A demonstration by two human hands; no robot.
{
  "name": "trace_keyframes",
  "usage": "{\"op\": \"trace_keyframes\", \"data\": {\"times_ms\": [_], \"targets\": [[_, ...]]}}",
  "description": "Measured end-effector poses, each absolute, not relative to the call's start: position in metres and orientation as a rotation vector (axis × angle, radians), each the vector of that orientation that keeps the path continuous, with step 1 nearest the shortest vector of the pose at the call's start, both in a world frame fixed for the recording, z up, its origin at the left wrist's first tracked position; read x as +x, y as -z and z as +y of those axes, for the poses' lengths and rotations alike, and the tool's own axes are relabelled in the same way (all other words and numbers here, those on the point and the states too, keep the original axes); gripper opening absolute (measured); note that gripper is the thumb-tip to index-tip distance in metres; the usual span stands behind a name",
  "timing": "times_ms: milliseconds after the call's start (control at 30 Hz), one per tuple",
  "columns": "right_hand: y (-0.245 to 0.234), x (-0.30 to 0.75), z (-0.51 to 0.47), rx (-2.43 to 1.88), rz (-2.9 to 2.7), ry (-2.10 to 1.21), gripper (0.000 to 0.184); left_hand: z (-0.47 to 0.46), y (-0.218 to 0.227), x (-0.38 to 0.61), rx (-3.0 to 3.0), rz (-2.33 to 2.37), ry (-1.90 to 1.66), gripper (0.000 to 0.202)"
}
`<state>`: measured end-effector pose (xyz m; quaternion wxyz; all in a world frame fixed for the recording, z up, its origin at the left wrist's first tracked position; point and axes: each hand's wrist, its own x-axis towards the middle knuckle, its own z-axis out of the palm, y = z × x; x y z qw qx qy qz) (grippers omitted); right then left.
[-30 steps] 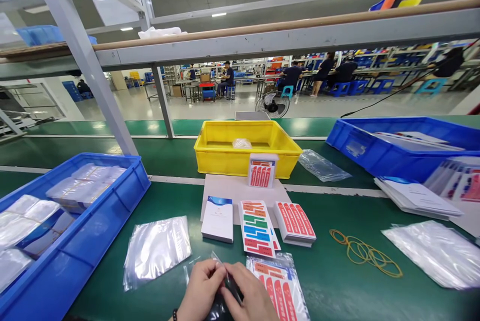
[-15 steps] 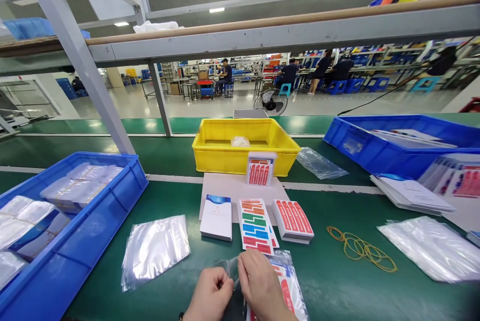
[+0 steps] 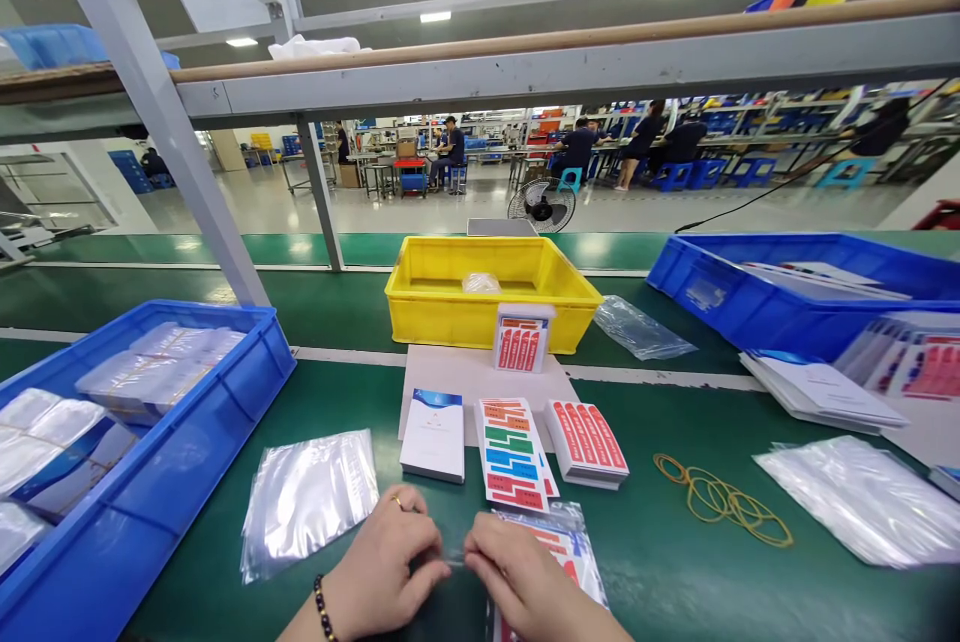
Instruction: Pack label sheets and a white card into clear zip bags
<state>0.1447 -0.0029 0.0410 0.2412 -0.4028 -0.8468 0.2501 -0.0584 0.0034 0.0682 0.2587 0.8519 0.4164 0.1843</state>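
Note:
Both hands pinch the top edge of a clear plastic bag (image 3: 455, 560), which is stretched between them and mostly see-through. My left hand (image 3: 386, 567), with a ring and a beaded bracelet, is closed at the bag's left side. Closed on its right side is my right hand (image 3: 525, 572). Partly under my right hand lies a filled clear bag (image 3: 589, 547) with red-and-white printed sheets. Just beyond are a colourful sticker sheet stack (image 3: 514, 452), a red label stack (image 3: 587, 442) and a white booklet stack (image 3: 433, 435). Flat clear bags (image 3: 311, 497) lie left of my left hand.
A yellow bin (image 3: 480, 317) stands ahead, a packed card set (image 3: 520, 340) leaning before it. Blue bins (image 3: 255, 362) flank the green bench on both sides. Rubber bands (image 3: 724, 502) and more clear bags (image 3: 862, 497) lie right. A shelf beam (image 3: 525, 72) crosses overhead.
My left hand has moved left and turned, showing its back and bracelet. The hands are farther apart, and the bag's edge between them is now a thin, taut strip.

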Motion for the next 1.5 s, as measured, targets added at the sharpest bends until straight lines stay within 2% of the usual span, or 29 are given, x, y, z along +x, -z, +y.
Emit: {"op": "trace_keyframes", "data": {"times_ms": [100, 200, 233, 333, 367, 400, 500, 633, 700, 733, 800, 867, 933, 1033, 1100, 1200, 1300, 1400, 1500], "targets": [[-0.056, 0.145, 0.003, -1.206, -2.362, -0.882, 0.014, 0.005, -0.068, -0.072, 2.218, 1.298, -0.393, 0.010], [-0.053, 0.135, 0.020, -1.169, -2.345, -0.703, 0.003, 0.006, -0.062, -0.079, 2.061, 1.321, -0.389, 0.015], [-0.048, 0.130, 0.028, -1.174, -2.339, -0.548, 0.008, 0.006, -0.058, -0.080, 1.993, 1.317, -0.395, 0.018], [-0.028, 0.117, 0.052, -1.234, -2.327, -0.129, 0.038, 0.005, -0.046, -0.077, 1.779, 1.278, -0.453, 0.027], [-0.021, 0.114, 0.058, -1.249, -2.329, -0.063, 0.041, 0.005, -0.042, -0.076, 1.714, 1.255, -0.488, 0.030], [-0.016, 0.112, 0.064, -1.256, -2.334, -0.031, 0.038, 0.004, -0.037, -0.074, 1.652, 1.233, -0.527, 0.033], [-0.011, 0.110, 0.068, -1.235, -2.337, -0.009, 0.008, 0.002, -0.025, -0.070, 1.408, 1.203, -0.639, 0.043], [-0.029, 0.112, 0.045, -1.151, -2.326, -0.002, 0.017, 0.004, -0.017, -0.064, 0.865, 1.112, -0.809, 0.058], [-0.044, 0.115, 0.026, -1.037, -2.338, -0.066, 0.018, 0.007, -0.016, -0.061, 0.609, 1.020, -0.775, 0.065], [-0.050, 0.119, 0.018, -0.967, -2.353, -0.120, 0.016, 0.008, -0.016, -0.060, 0.517, 0.985, -0.738, 0.065], [-0.055, 0.129, 0.009, -0.883, -2.360, -0.216, 0.015, 0.010, -0.016, -0.059, 0.408, 0.941, -0.727, 0.049], [-0.051, 0.145, 0.010, -0.993, -2.328, -0.213, 0.018, 0.011, -0.017, -0.059, 0.346, 0.931, -0.784, 0.026], [-0.038, 0.164, 0.019, -1.246, -2.278, -0.123, 0.029, 0.009, -0.020, -0.060, 0.320, 0.922, -0.820, 0.013], [-0.020, 0.189, 0.034, -1.512, -2.281, -0.058, 0.049, 0.004, -0.025, -0.061, 0.351, 0.869, -0.776, 0.018], [-0.016, 0.199, 0.041, -1.544, -2.287, -0.097, 0.044, 0.001, -0.027, -0.059, 0.381, 0.853, -0.759, 0.023], [-0.024, 0.202, 0.045, -1.416, -2.258, -0.149, 0.018, -0.002, -0.026, -0.053, 0.405, 0.873, -0.764, 0.021], [-0.039, 0.189, 0.035, -1.183, -2.136, -0.040, 0.025, -0.002, -0.025, -0.045, 0.386, 0.901, -0.764, 0.019], [-0.049, 0.163, 0.010, -0.955, -2.120, 0.062, 0.021, -0.002, -0.026, -0.035, 0.287, 0.848, -0.744, 0.033], [-0.049, 0.145, -0.012, -0.762, -2.255, -0.030, 0.023, -0.002, -0.028, -0.028, 0.205, 0.790, -0.740, 0.040]]}}
